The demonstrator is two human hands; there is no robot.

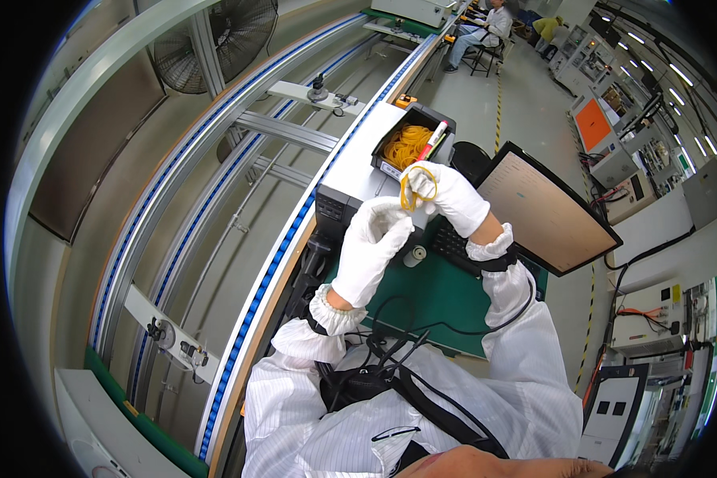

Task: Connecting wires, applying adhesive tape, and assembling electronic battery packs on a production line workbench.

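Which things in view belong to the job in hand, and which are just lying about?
Job in hand:
- yellow rubber bands in the right hand
- left hand, close by
- probably the black bin holding more bands

Apparently just lying about:
- marker pen at the bin
- monitor
- keyboard

Green benchtop [446,295], black keyboard [454,246], small cylinder [414,256]
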